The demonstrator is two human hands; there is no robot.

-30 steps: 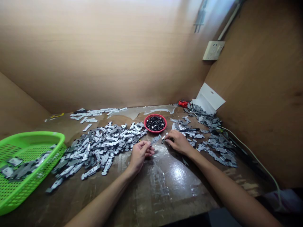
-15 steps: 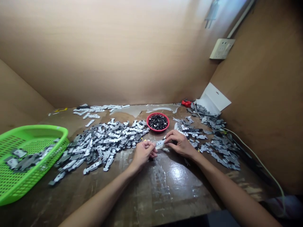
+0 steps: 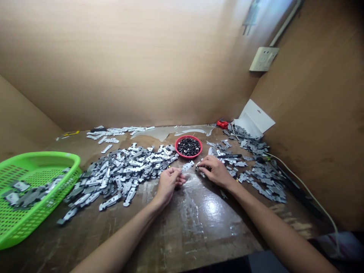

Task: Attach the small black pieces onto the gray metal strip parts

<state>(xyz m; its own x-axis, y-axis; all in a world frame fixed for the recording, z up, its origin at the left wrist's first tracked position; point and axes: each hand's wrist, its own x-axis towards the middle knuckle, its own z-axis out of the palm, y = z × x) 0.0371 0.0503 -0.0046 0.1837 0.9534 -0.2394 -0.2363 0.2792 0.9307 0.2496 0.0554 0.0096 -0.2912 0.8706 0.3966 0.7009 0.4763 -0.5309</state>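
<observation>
Between the thumb and fingers of my left hand (image 3: 170, 185) is a flat pale-grey, car-shaped piece (image 3: 188, 166), its far end pointing up and to the right. Just right of that end, my right hand (image 3: 216, 171) is closed in a pinch on a small dark part (image 3: 196, 168), too small to make out fully. A slight gap separates the two. Behind the hands stands a round red basket (image 3: 176, 148) full of small black parts with shiny metal bits. To the left spreads a big heap of similar grey pieces (image 3: 125, 170), many with black ends.
A green plastic basket (image 3: 75, 159) with some grey pieces stands at the left. More flat grey pieces (image 3: 263, 178) lie at the right, near a white cable (image 3: 307, 191) and a folded white card (image 3: 258, 115). Wooden panels (image 3: 136, 68) enclose the table.
My right hand has drawn back slightly from the grey piece, so a gap now shows between them. The piece is more exposed in my left hand. The view has shifted a little.
</observation>
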